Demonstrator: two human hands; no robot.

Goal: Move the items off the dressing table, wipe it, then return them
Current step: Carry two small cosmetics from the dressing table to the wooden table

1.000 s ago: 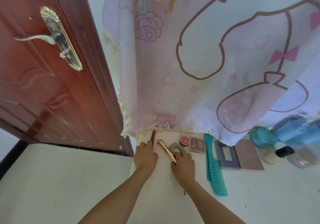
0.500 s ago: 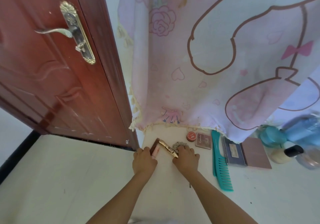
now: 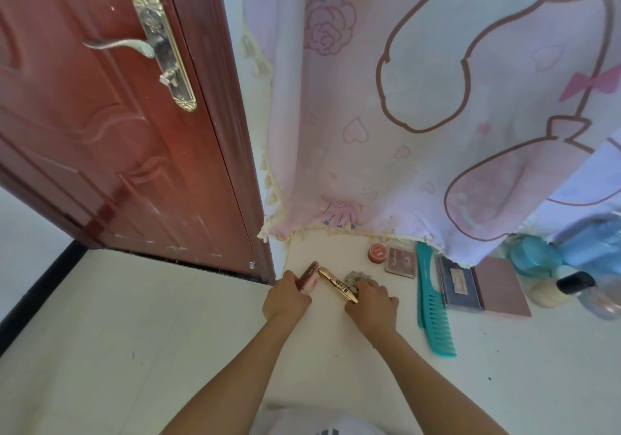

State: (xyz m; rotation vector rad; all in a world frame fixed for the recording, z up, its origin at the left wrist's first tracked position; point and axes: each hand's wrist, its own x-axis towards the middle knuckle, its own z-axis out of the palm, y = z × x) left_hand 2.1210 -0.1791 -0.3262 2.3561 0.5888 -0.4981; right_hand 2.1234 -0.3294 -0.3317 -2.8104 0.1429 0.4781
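The gold tube (image 3: 337, 284), seemingly light and slick, was pinched at its end by the right hand (image 3: 372, 301), the pink tube (image 3: 308, 277) by the left hand (image 3: 286, 297).

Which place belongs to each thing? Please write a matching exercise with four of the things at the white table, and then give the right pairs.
Things
1. gold tube
2. dark red tube
3. round red tin
4. dark blue case

Places
A. just left of the brown palette
B. held in the left hand
C. between the teal comb and the pink case
D. held in the right hand

Pairs: 1-D, 2-B, 3-A, 4-C.
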